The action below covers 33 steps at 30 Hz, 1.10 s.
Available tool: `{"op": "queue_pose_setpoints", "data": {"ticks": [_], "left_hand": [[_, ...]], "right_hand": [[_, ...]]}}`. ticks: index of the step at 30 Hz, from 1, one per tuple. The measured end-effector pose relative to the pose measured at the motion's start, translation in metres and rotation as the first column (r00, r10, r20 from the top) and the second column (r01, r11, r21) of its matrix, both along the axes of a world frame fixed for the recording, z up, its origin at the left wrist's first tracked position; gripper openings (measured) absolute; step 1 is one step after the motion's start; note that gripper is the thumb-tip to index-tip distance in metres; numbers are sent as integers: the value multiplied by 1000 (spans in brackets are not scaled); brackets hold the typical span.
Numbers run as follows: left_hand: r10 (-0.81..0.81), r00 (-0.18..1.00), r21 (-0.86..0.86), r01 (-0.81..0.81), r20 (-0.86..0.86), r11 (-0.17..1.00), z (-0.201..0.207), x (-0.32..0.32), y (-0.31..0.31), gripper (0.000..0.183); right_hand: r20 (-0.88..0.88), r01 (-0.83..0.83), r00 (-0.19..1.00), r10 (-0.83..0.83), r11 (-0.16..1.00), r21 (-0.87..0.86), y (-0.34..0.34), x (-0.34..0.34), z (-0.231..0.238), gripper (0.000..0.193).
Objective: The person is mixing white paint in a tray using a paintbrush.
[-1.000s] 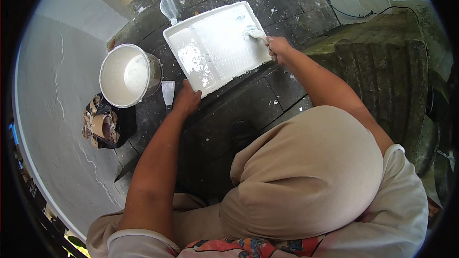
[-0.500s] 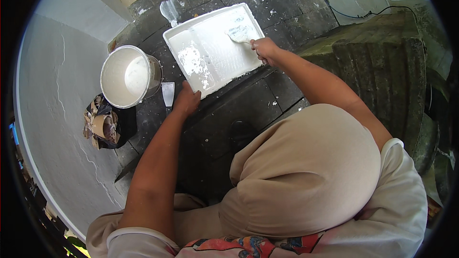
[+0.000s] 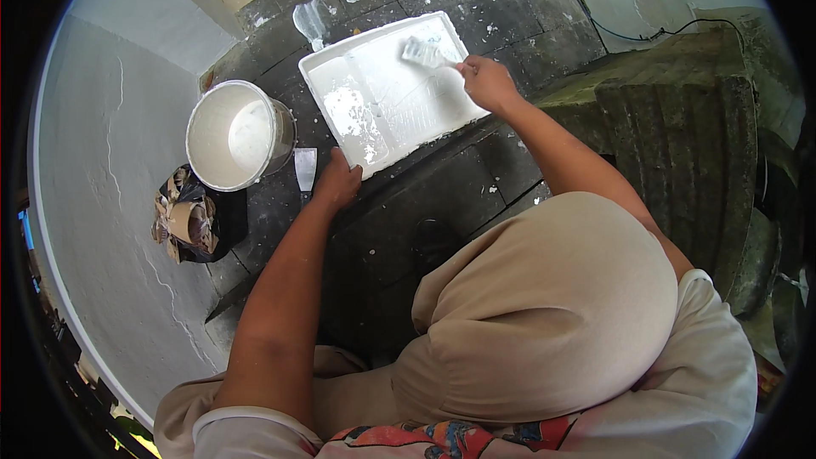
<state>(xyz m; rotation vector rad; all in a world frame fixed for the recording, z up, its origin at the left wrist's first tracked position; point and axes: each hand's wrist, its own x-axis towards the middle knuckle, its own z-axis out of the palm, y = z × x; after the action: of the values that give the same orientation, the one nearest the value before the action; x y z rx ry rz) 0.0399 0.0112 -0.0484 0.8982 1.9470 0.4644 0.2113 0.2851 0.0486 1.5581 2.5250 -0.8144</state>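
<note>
A white paint tray (image 3: 387,130) lies slightly turned on the dark tiled step, wet white paint spread across it. Over its right part, my right hand (image 3: 488,85) is closed around the handle of a flat, paint-coated paintbrush (image 3: 422,53). The head of that brush points left across the tray; whether it touches the paint is hard to tell. My left hand (image 3: 341,180) grips the tray's near left corner, thumb along the rim and the other fingers mostly hidden. Just left of this hand, a putty knife (image 3: 305,168) with a whitened blade lies on the tiles.
A paint-smeared bucket (image 3: 229,134) stands left of the tray, beside the grey wall (image 3: 76,170). Nearer sits a black bag with crumpled brown paper (image 3: 189,221). White paint smears (image 3: 311,23) mark the tiles beyond the tray. Mossy stone steps (image 3: 663,119) rise on the right.
My right hand has lifted slightly and shifted right, turning the paintbrush flatter across the tray. My left hand stays at the tray's corner. The whole view has shifted a little.
</note>
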Motion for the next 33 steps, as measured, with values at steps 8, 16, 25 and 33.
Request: {"op": "queue_pose_setpoints", "data": {"ticks": [8,16,25,33], "left_hand": [[31,995,-34,-28,96,999,-9,-1,0,51],[42,999,170,-39,-15,985,-34,2,-15,51],[143,953,1,-148,267,989,-32,-5,-13,66],[174,942,-12,-178,288,984,-35,-6,-11,62]], "right_hand": [[141,-134,986,93,939,316,46,5,-21,18],[328,-232,933,148,944,234,35,10,-20,20],[396,-132,912,109,991,32,-19,31,4,24],[404,-165,901,156,986,-14,-34,33,30,21]]}}
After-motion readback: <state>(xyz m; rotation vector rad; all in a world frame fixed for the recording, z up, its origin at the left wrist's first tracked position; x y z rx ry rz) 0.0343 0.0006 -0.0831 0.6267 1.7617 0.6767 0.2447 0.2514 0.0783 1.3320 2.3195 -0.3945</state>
